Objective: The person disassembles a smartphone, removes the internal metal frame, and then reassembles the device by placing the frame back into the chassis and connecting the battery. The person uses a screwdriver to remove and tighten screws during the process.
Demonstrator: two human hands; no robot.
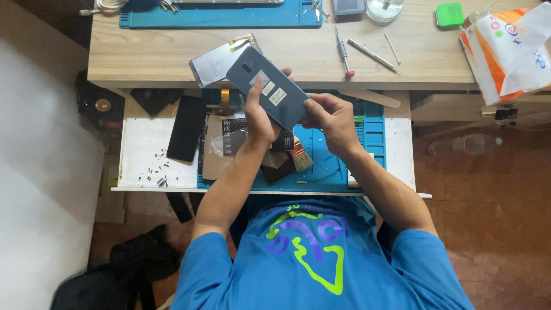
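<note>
The left hand (258,117) has its fingers curled round the flat grey-blue smartphone (268,95), back panel up, the thumb laid across the panel beside 2 small pale stickers. The right hand (330,117) pinches the phone's lower right corner, fingertips pressed together against the edge. The phone tilts diagonally, held above the gap between the light wooden desktop (149,51) and the white pull-out shelf (143,149), touching neither.

Just behind the phone, a detached silvery phone screen panel with a yellowish flex cable (215,63) lies at the desktop's front edge. Below the hands, a teal silicone work mat (373,143) covers part of the shelf, and on it sits a small brush with pale bristles (299,156) among dark phone parts. A black rectangular phone panel (186,129) lies on the white shelf to the left, near a scatter of tiny dark screws (158,172).

Farther back on the desktop rest a red-tipped screwdriver (344,54) and a thin metal pry tool (372,54), well apart from the hands. A second teal mat (221,17) lies along the far edge, and an orange and white plastic bag (505,51) sits at the right.
</note>
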